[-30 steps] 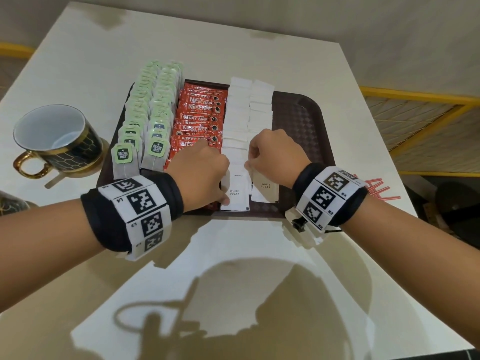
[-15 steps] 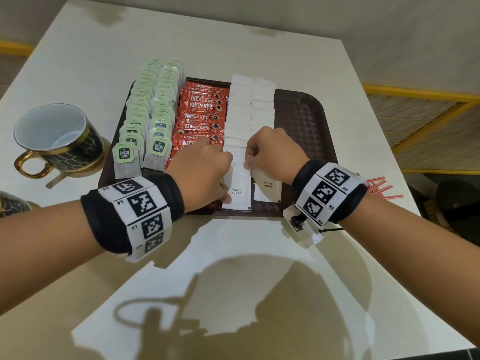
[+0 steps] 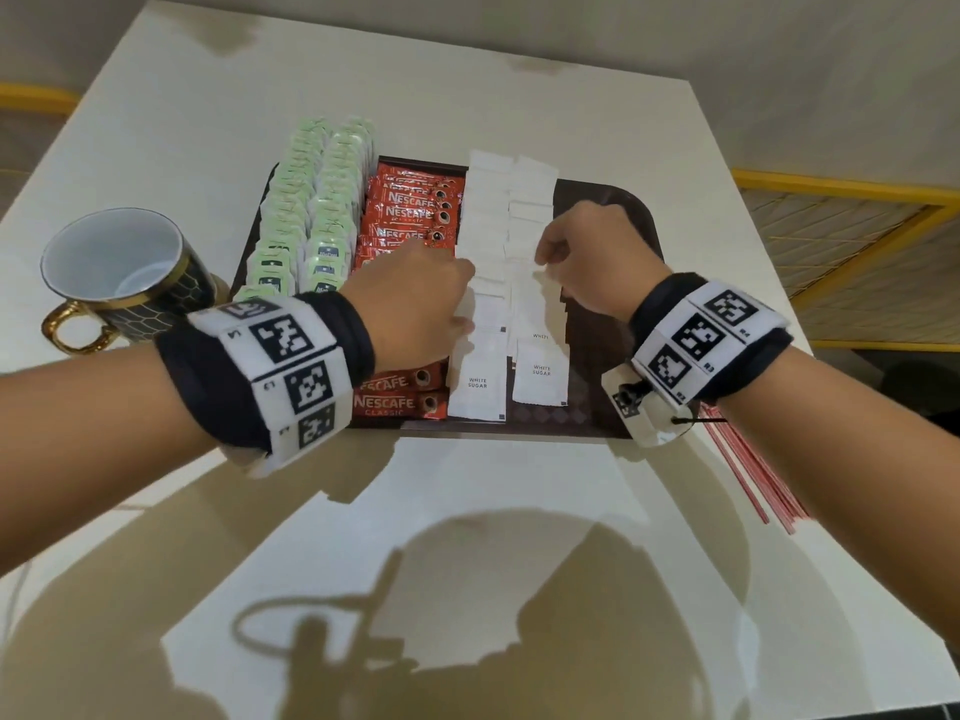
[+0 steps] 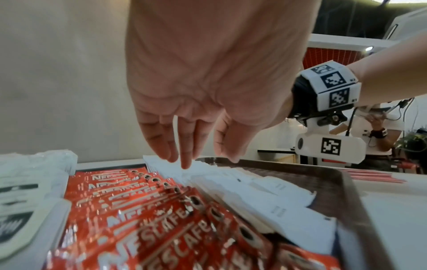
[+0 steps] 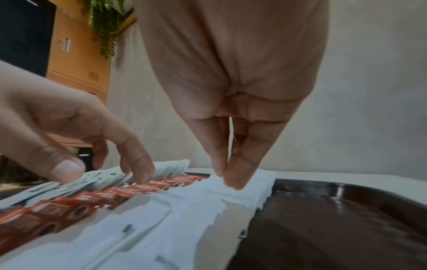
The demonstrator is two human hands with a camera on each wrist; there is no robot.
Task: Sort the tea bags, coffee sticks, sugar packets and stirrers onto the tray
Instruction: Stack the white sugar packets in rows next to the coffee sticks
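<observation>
A dark brown tray (image 3: 613, 407) holds two rows of green tea bags (image 3: 311, 215), a row of red coffee sticks (image 3: 410, 205) and two rows of white sugar packets (image 3: 509, 215). My left hand (image 3: 462, 304) hovers over the seam between sticks and sugar, its straight fingers (image 4: 186, 153) pointing down onto the left sugar row (image 4: 231, 180). My right hand (image 3: 543, 262) points down too, with thumb and fingertips (image 5: 238, 175) drawn together and touching the right sugar row (image 5: 251, 193); nothing shows between them. Red stirrers (image 3: 748, 475) lie on the table beside my right wrist.
A black and gold mug (image 3: 119, 272) stands on the table left of the tray. The tray's right part (image 5: 335, 219) is bare. The white table (image 3: 519, 511) ends close on the right, where a yellow railing (image 3: 841, 194) runs.
Both hands have slid along the sugar rows from the tray's near end toward its middle. The nearest coffee sticks and sugar packets now show behind them.
</observation>
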